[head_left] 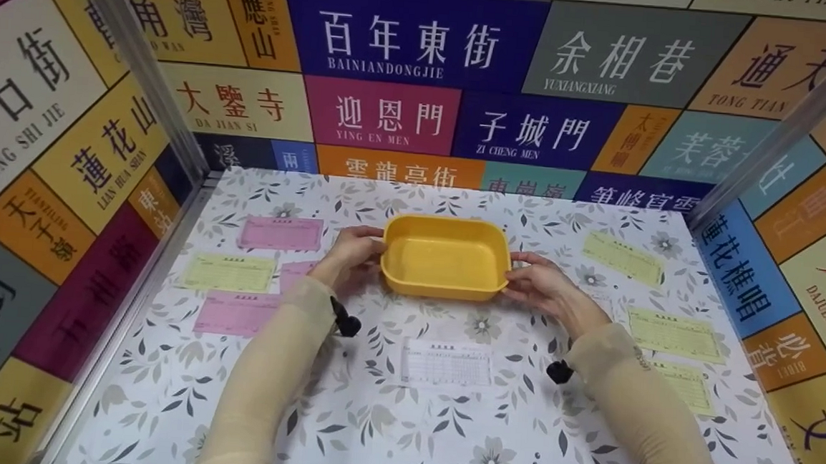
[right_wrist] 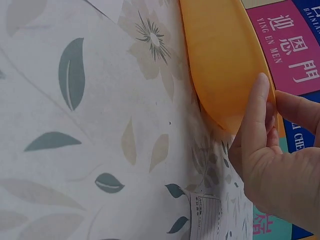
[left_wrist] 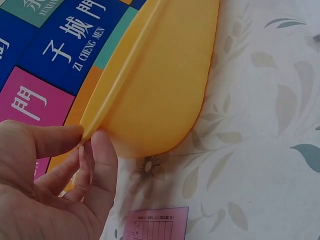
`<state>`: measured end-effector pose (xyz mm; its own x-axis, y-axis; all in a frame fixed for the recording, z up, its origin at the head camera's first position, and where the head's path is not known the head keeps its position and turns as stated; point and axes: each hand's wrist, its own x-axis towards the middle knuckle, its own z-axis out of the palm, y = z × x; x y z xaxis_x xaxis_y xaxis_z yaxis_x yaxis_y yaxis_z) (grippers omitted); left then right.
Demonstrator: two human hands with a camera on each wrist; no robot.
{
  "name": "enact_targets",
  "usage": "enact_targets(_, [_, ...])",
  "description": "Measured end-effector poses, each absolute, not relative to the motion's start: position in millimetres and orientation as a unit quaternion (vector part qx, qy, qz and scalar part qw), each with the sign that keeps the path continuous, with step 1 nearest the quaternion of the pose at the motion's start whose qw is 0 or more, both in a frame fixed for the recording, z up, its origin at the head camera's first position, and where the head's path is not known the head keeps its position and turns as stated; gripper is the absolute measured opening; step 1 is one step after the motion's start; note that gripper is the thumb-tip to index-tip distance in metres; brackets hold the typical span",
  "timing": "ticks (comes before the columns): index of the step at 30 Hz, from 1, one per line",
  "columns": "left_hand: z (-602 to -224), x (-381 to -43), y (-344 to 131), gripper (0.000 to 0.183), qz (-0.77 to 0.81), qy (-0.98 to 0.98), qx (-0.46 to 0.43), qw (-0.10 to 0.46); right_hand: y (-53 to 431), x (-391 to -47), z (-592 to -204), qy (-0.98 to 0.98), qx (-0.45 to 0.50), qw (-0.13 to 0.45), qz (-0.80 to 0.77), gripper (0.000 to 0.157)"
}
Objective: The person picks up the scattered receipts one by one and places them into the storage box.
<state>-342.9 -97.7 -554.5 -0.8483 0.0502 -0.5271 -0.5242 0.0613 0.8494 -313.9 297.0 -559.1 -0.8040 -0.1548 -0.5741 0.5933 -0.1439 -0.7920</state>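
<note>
A yellow plastic basin [head_left: 445,261], rectangular with rounded corners, stands upright with nothing inside near the back middle of the table. My left hand [head_left: 351,255] pinches its left rim between thumb and fingers. On the opposite end, my right hand [head_left: 542,283] grips the right rim the same way. The left wrist view shows the thumb and fingertips of the left hand [left_wrist: 65,175] at the rim's corner. In the right wrist view the right hand [right_wrist: 280,155] has its thumb against the basin's outer side [right_wrist: 225,60]. A white printed slip [head_left: 446,365] lies in front of the basin.
Pink slips [head_left: 281,233] and a yellow slip [head_left: 227,273] lie on the left. More yellow slips [head_left: 678,334] lie on the right. The floral tabletop [head_left: 400,439] is bounded by panels of Chinese place names [head_left: 410,38] at the back and sides.
</note>
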Motion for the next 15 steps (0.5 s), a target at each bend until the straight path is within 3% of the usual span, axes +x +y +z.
enact_targets(15, [-554,-337,-98,0.053,0.672,0.688,-0.162,0.221,328,-298,-535,0.692,0.142,0.279,-0.651,0.053])
